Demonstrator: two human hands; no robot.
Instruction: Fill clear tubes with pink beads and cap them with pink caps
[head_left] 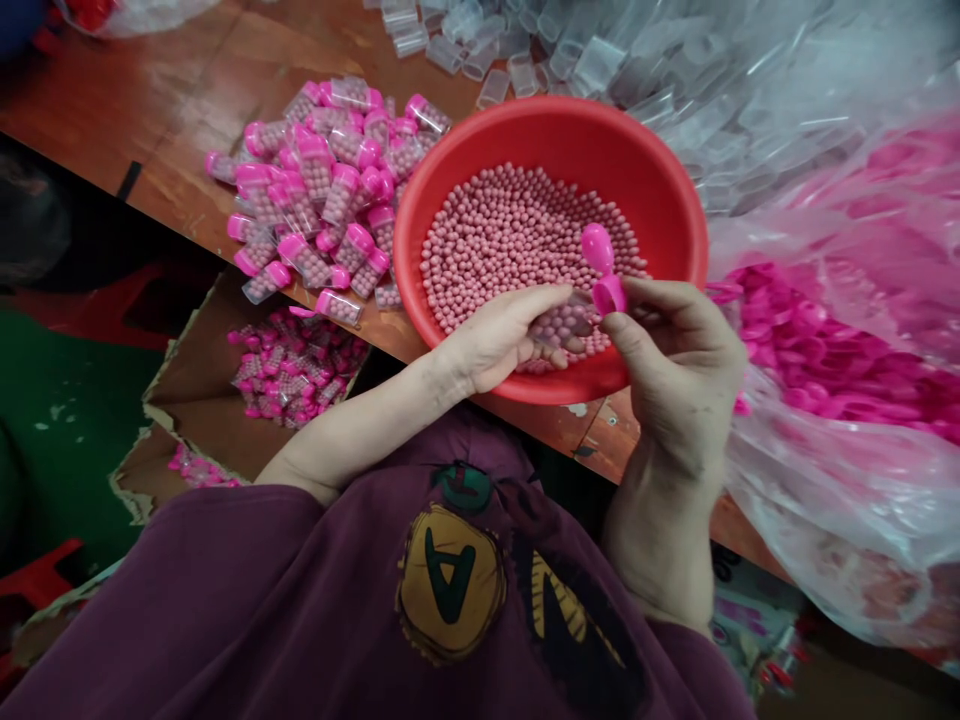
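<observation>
A red bowl (551, 120) of small pink beads (510, 225) stands at the table's front edge. Over its near rim my left hand (502, 335) is wrapped round a clear container (561, 322) filled with pink beads. Close to the container's mouth, my right hand (664, 345) pinches a bright pink cap (609, 294) with its rounded lid (597, 247) flipped up. Whether cap and container touch is hard to tell. Left of the bowl lies a heap of filled containers with pink caps (311, 165).
Clear containers without caps (600, 62) are piled behind the bowl. Pink caps (832, 350) fill a plastic bag (847, 510) at the right. Below the table edge, a cardboard box (214, 350) holds more filled containers (292, 370).
</observation>
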